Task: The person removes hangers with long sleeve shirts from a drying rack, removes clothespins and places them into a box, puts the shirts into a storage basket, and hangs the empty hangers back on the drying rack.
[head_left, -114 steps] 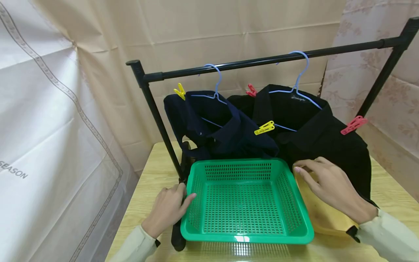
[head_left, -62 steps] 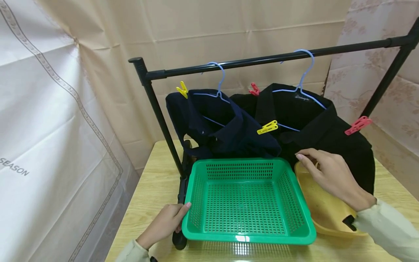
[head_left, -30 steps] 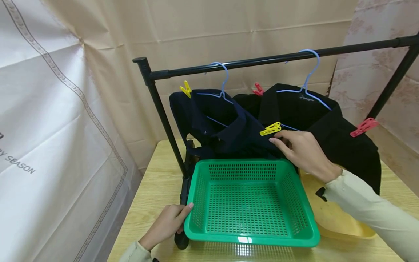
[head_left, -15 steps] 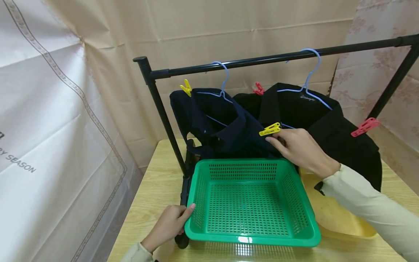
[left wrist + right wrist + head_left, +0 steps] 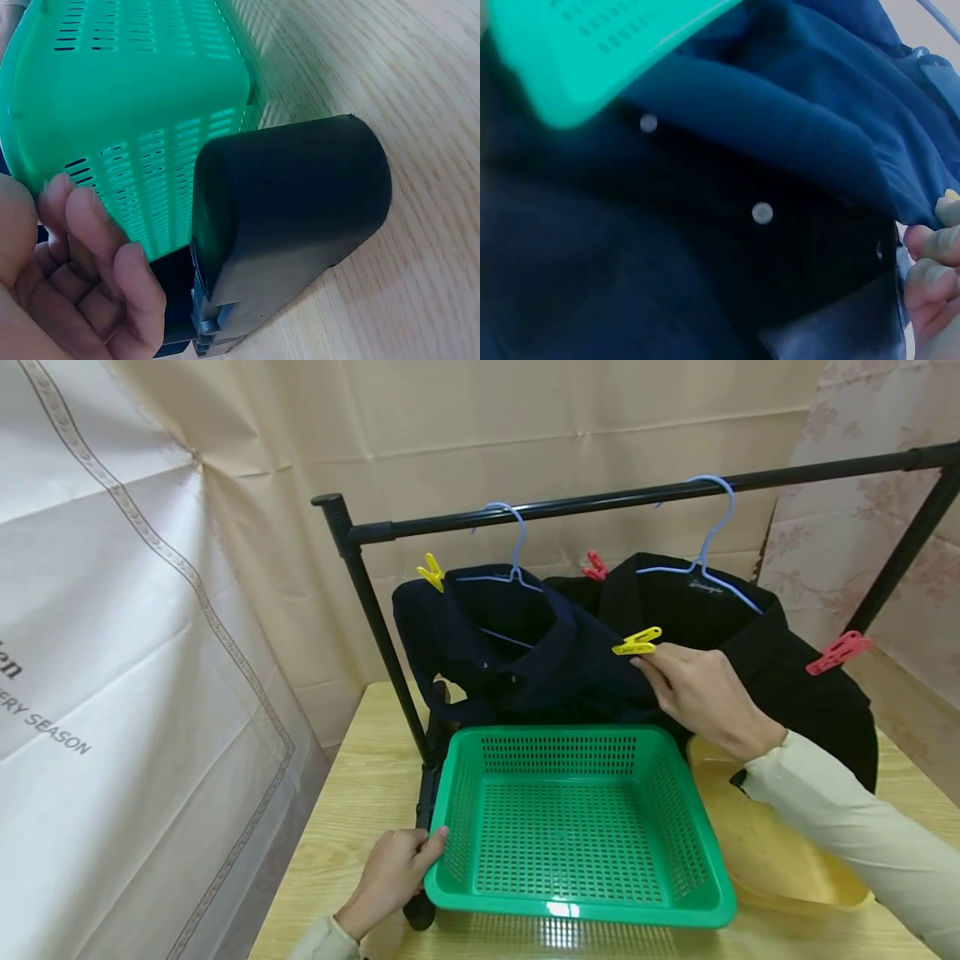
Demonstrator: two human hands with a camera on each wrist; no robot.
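Observation:
My left hand (image 5: 392,875) grips the near left rim of the green plastic basket (image 5: 577,910), thumb on top. In the left wrist view its fingers (image 5: 90,217) curl against the basket's slotted outer wall. My right hand (image 5: 708,697) pinches the shoulder edge of the navy shirt (image 5: 543,681), right beside a yellow clothespin (image 5: 636,642) clipped there. The right wrist view has the fingertips (image 5: 930,274) on the blue cloth, which is drawn taut toward them; a sliver of yellow shows there. Another yellow clothespin (image 5: 431,573) sits on the shirt's far shoulder.
A black shirt (image 5: 817,718) with two red clothespins, one (image 5: 838,652) at its right shoulder, hangs beside the navy one. Blue hangers hold both on the black rack bar (image 5: 600,500). A yellow basin (image 5: 772,852) stands right of the basket, partly under my forearm.
My right hand moved from above the yellow basin leftward to the navy shirt's shoulder, and has since drawn cloth and clothespin slightly up and right. My left hand shifted down along the basket rim.

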